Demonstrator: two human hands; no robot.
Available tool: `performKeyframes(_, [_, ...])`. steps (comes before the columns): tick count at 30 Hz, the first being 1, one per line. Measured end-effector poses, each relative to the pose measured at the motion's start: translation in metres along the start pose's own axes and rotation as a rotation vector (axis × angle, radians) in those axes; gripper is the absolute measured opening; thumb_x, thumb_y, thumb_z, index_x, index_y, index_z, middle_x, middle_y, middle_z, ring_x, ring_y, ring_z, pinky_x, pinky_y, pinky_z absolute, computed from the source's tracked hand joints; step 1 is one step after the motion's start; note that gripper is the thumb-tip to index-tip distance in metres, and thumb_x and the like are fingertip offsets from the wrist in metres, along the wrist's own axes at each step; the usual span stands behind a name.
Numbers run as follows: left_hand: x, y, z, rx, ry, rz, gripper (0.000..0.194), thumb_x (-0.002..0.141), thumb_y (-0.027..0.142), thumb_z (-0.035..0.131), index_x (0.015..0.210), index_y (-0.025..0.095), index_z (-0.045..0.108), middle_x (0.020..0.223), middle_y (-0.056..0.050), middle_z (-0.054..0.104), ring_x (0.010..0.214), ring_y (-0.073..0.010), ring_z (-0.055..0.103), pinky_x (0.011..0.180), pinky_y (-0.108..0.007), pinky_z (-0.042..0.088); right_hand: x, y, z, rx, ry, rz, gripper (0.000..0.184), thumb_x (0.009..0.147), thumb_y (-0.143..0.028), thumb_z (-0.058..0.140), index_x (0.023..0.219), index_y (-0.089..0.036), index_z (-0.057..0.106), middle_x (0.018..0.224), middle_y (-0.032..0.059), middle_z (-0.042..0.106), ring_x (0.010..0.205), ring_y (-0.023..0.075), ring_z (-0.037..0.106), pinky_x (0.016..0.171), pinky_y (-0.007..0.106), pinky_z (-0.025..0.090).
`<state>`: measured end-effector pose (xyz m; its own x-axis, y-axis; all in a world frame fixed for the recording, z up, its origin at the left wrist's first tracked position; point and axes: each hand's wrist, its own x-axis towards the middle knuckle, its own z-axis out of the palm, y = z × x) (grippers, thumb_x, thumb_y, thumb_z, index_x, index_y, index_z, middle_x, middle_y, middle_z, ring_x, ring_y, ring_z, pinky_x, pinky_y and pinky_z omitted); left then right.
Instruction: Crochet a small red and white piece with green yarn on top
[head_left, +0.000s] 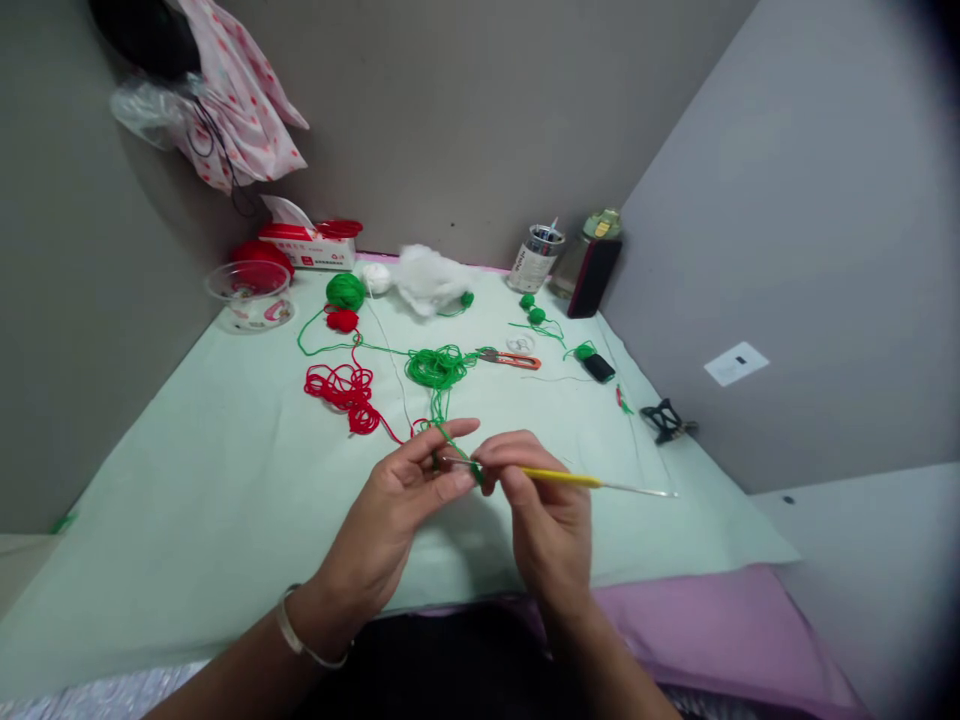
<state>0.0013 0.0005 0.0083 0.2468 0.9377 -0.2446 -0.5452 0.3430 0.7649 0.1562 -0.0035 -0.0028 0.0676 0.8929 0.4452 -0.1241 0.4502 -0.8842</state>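
A: Dark clothing (442, 675) is closest, at the bottom edge, with a bracelet (284, 622) on the left wrist just beyond it. Where's the work?

B: Between the hands, over the near part of the bench (225, 490): a small green piece (478, 474), with a hook (562, 478) reaching across it.

A: How are the fingers set?

B: The left hand (397, 495) pinches the piece by thumb and fingertips, no gap showing, its index finger stretched out beside a green strand. The right hand (551, 515) has its fingers wrapped round the hook's grip, right up by the piece.

A: How would they handle?

B: I'd judge the piece very light, soft and easily stretched, so best pinched at its edge near the hook. The hook should be light but stiff, its metal slippery; take it by the grip.

A: And their looks?

B: The piece is green and mostly covered by fingers; its shape I can't tell. The hook has a yellow grip and thin, shiny metal ends.

A: Farther out?

B: Green loops (437, 367) just beyond the hands, red loops (345, 390) to their left, orange snips (517, 361) to their right. White stuffing (429, 282) lies behind.
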Motion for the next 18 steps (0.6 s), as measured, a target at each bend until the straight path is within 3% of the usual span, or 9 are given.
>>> performKeyframes(2, [-0.002, -0.001, 0.001, 0.061, -0.016, 0.018, 0.037, 0.08, 0.028, 0.091, 0.117, 0.031, 0.085, 0.086, 0.0, 0.067, 0.091, -0.0155, 0.06, 0.093, -0.028, 0.046, -0.001, 0.003, 0.001, -0.012, -0.005, 0.021, 0.015, 0.101, -0.029, 0.069, 0.099, -0.027, 0.083, 0.094, 0.0054, 0.077, 0.084, 0.019, 0.068, 0.071, 0.033, 0.055])
performKeyframes(5, [-0.003, -0.002, 0.0, 0.099, -0.004, 0.017, 0.035, 0.084, 0.031, 0.088, 0.119, 0.03, 0.084, 0.09, -0.001, 0.068, 0.096, -0.0177, 0.06, 0.095, -0.03, 0.044, -0.002, 0.007, -0.002, 0.039, 0.028, 0.107, 0.015, 0.102, -0.031, 0.068, 0.1, -0.026, 0.082, 0.092, 0.0039, 0.076, 0.072, 0.0153, 0.065, 0.067, 0.031, 0.053])
performKeyframes(10, [-0.003, 0.001, -0.002, 0.115, 0.016, 0.025, 0.038, 0.08, 0.031, 0.09, 0.117, 0.027, 0.085, 0.09, -0.002, 0.066, 0.092, -0.0179, 0.059, 0.091, -0.03, 0.044, 0.0, 0.004, -0.007, 0.159, 0.05, 0.198, 0.021, 0.101, -0.038, 0.068, 0.093, -0.022, 0.079, 0.087, 0.0039, 0.075, 0.067, 0.0141, 0.065, 0.063, 0.029, 0.053])
performKeyframes(14, [-0.005, 0.002, -0.002, 0.132, 0.019, 0.043, 0.034, 0.081, 0.031, 0.089, 0.115, 0.028, 0.085, 0.088, -0.002, 0.064, 0.09, -0.0169, 0.057, 0.087, -0.029, 0.045, -0.002, 0.0, -0.008, 0.117, 0.006, 0.162, 0.023, 0.106, -0.036, 0.062, 0.097, -0.022, 0.078, 0.09, 0.0043, 0.077, 0.071, 0.0151, 0.068, 0.067, 0.03, 0.056])
performKeyframes(18, [-0.005, 0.002, -0.005, 0.165, 0.037, 0.084, 0.034, 0.08, 0.031, 0.09, 0.114, 0.029, 0.086, 0.086, -0.001, 0.064, 0.086, -0.0163, 0.056, 0.083, -0.028, 0.046, -0.009, -0.006, -0.01, -0.101, -0.037, 0.053, 0.023, 0.109, -0.027, 0.054, 0.105, -0.024, 0.076, 0.095, 0.005, 0.077, 0.077, 0.0172, 0.069, 0.074, 0.035, 0.058])
